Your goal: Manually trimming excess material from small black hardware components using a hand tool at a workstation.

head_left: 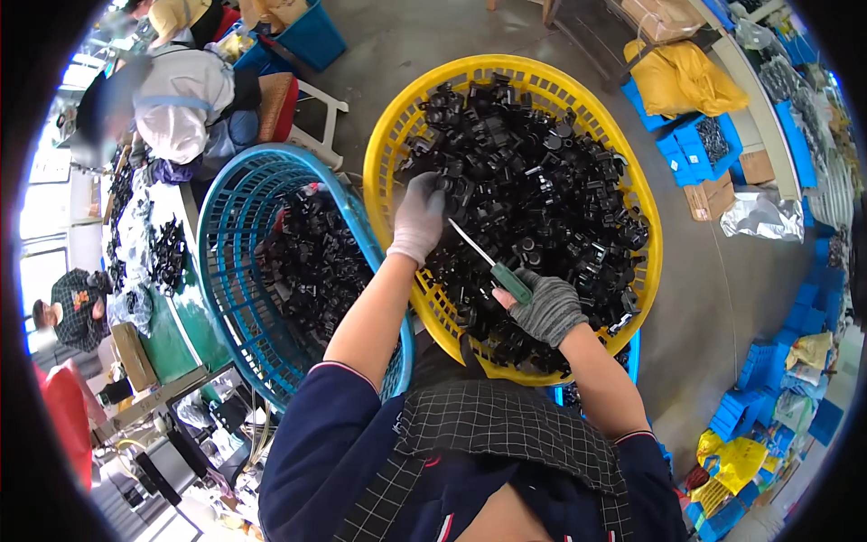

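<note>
My right hand (pixel 551 312), in a grey knitted glove, is closed around the green handle of a screwdriver (pixel 512 283). Its metal shaft slants up and left, with the tip close to my other hand. My left hand (pixel 420 219) wears a pale glove with a darker finger area and grips a black plastic part (pixel 457 191). Fingers partly hide that part. Both hands are over a large yellow basket (pixel 652 303) heaped with similar black plastic parts (pixel 551 199).
A blue slatted basket (pixel 237 173) with more black parts stands against the yellow one's left side. A seated person (pixel 181 99) works at the upper left, beside a white stool (pixel 318 113). Blue bins (pixel 700 149) and a yellow bag (pixel 682 77) sit at the upper right.
</note>
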